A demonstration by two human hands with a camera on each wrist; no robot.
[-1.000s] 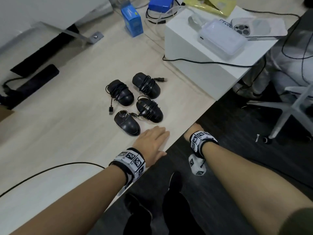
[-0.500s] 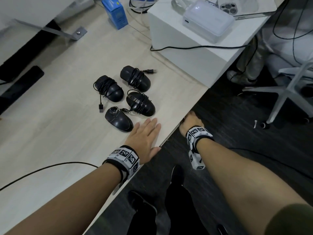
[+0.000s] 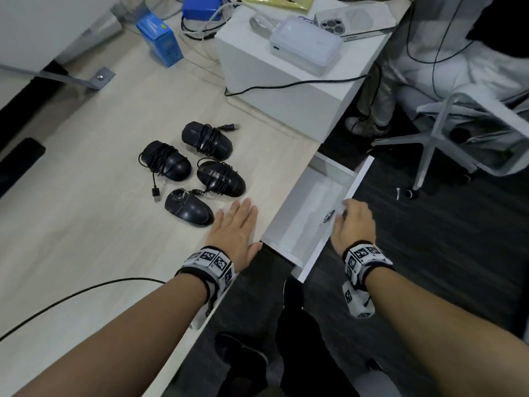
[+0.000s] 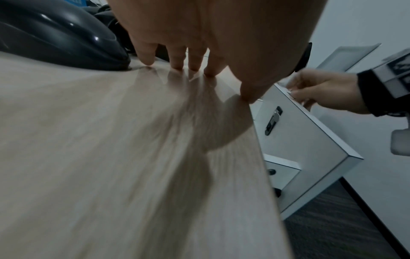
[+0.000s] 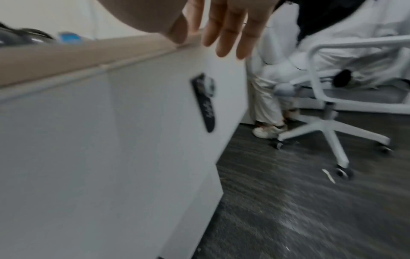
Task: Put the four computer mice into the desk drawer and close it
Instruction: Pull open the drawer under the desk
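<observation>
Black, corded, four in count: the computer mice [image 3: 194, 171] are sitting grouped on the pale wood desk [image 3: 86, 224], each with its cable wound around the body. The nearest mouse [image 3: 189, 207] is lying just beside the left hand's fingertips; whether they touch cannot be told. One loose plug end [image 3: 156, 194] is trailing off the leftmost mouse [image 3: 166, 160].

Left hand [image 3: 234, 233]: lying flat on the desk near its front edge, fingers [image 4: 177, 57] straight and spread, tips pressing the wood, holding nothing.

Right hand [image 3: 353, 224]: reaching over the top edge of the white drawer front [image 4: 295, 140], fingers hooking over that edge with the thumb underneath in the left wrist view. In the right wrist view the fingers [image 5: 226, 35] are appearing fairly straight, and that picture is blurred.

White desk drawer [image 3: 309, 207]: standing pulled out from under the desk edge, its pale interior showing. A dark lock fitting [image 4: 274, 121] is sitting on the inner face of the front panel.

Other items: a white box-shaped unit [image 3: 286, 90] on the desk, carrying a white device [image 3: 306, 47] and a phone [image 3: 355, 24]; a blue carton [image 3: 160, 41]; a black cable [image 3: 71, 296] crossing the desk; a white office chair [image 3: 458, 133] on the dark floor.
</observation>
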